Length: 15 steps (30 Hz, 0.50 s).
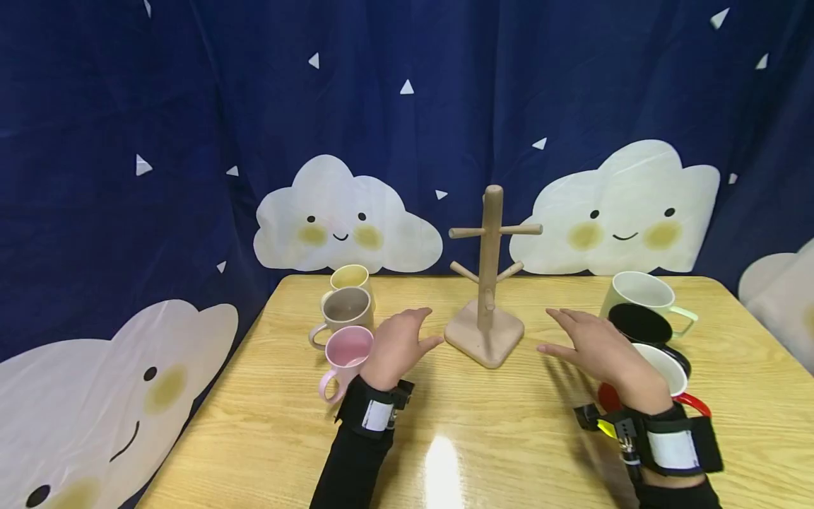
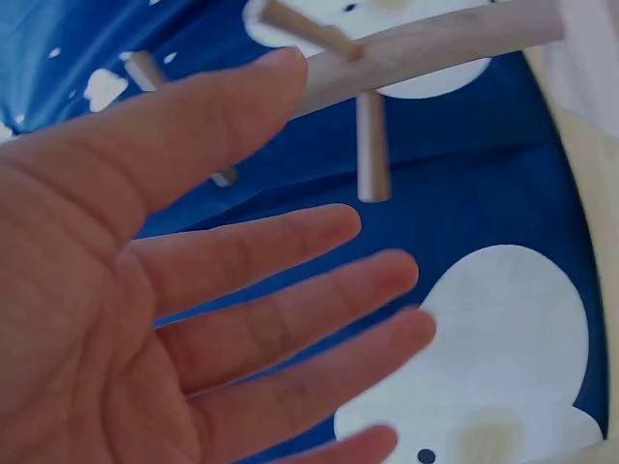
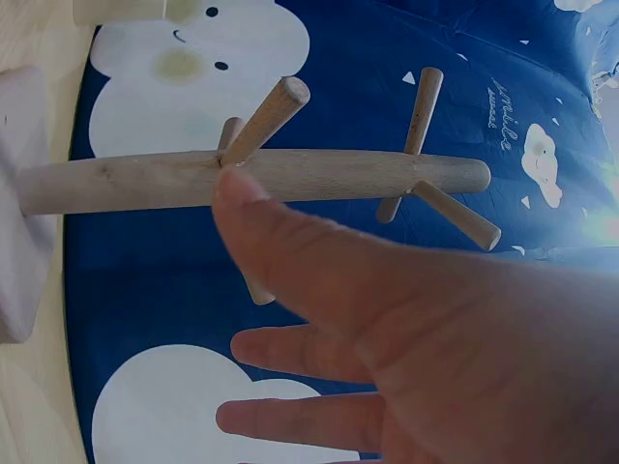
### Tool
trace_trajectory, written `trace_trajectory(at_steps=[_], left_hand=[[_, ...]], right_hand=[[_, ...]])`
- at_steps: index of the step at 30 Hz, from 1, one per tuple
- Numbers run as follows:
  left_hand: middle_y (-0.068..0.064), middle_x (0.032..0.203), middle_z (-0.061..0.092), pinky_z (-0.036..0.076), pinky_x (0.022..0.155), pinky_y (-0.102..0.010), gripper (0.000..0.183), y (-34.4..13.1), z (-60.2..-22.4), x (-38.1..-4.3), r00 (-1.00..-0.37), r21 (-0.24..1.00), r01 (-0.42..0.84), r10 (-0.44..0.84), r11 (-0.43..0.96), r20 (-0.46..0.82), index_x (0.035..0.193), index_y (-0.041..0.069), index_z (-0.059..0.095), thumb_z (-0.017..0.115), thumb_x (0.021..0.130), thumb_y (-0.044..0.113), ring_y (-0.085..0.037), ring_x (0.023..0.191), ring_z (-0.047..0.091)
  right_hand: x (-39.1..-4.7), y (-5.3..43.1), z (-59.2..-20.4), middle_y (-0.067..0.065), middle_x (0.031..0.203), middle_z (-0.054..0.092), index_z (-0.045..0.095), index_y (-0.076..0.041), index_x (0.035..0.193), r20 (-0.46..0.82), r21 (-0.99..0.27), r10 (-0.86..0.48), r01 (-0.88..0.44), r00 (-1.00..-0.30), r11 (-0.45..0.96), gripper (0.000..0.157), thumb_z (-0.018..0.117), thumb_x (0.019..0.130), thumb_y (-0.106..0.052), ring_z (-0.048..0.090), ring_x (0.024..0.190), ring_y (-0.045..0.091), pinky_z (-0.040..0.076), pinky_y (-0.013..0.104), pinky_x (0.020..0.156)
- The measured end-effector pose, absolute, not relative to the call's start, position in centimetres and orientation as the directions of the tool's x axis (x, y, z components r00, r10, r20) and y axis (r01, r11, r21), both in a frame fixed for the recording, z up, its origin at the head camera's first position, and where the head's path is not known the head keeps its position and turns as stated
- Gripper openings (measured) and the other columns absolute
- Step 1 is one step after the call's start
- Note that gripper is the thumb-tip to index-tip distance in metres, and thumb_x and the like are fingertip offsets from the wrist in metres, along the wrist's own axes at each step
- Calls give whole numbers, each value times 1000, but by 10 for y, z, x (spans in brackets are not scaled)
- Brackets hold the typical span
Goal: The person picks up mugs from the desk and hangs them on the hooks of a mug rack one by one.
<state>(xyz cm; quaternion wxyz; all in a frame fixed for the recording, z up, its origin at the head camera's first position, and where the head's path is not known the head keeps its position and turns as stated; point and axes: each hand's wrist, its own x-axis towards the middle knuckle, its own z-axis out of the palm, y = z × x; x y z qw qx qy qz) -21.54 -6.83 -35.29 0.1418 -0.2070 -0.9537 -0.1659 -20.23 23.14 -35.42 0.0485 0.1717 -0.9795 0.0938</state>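
Observation:
A wooden mug tree [image 1: 488, 283] with several pegs stands at the middle of the table, between both hands. My left hand [image 1: 397, 346] is to its left, fingers straight and holding nothing, beside a pink mug [image 1: 348, 348]. Behind that mug are a grey-brown mug [image 1: 347, 311] and a yellow mug [image 1: 351, 277], handles toward the left. My right hand [image 1: 600, 350], also with straight fingers and nothing in it, hovers left of a black mug [image 1: 642, 325]. A white mug with a red handle [image 1: 664, 364] is partly hidden by the right wrist. Farthest back stands a pale green mug [image 1: 639, 290].
The wooden table [image 1: 483, 438] ends at the back against a dark blue curtain [image 1: 394, 120] printed with white clouds. Pegs [image 3: 455, 215] of the mug tree stick out in several directions at two heights. Each wrist wears a black strap with a camera.

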Motion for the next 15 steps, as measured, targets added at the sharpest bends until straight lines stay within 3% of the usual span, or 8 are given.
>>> trace_trajectory(at_steps=[7, 9, 11, 15], left_hand=[[-12, 95, 67, 51, 70, -38, 45, -102, -333, -201, -886, 394, 401, 240, 827, 397, 110, 5, 61, 69, 73, 30, -23, 83, 61], [-8, 83, 66, 49, 63, -35, 33, -118, -329, -197, -899, 402, 354, 188, 845, 396, 95, 6, 65, 71, 71, 27, -19, 72, 59], [-2, 64, 57, 40, 52, -29, 22, -136, -326, -193, -915, 400, 300, 143, 866, 377, 75, 6, 63, 72, 69, 25, -15, 58, 49], [2, 50, 30, 20, 47, -27, 29, -166, -325, -188, -965, 409, 186, 88, 893, 247, 52, 6, 49, 72, 65, 19, -14, 48, 31]], right_hand=[[-203, 232, -354, 33, 124, 46, 42, 3, 129, 119, -154, -330, -346, -936, 926, 74, 52, 81, -52, 42, 111, 47, 34, 62, 90], [-204, 233, -355, 33, 123, 47, 42, 3, 129, 112, -159, -332, -347, -936, 924, 77, 50, 80, -56, 43, 110, 47, 35, 61, 90], [-203, 234, -355, 32, 123, 48, 42, 3, 129, 102, -168, -333, -346, -937, 923, 82, 46, 79, -62, 43, 110, 46, 36, 60, 90], [-203, 236, -354, 31, 123, 48, 42, 3, 129, 91, -186, -329, -341, -940, 922, 86, 43, 78, -66, 44, 110, 45, 37, 59, 90]])
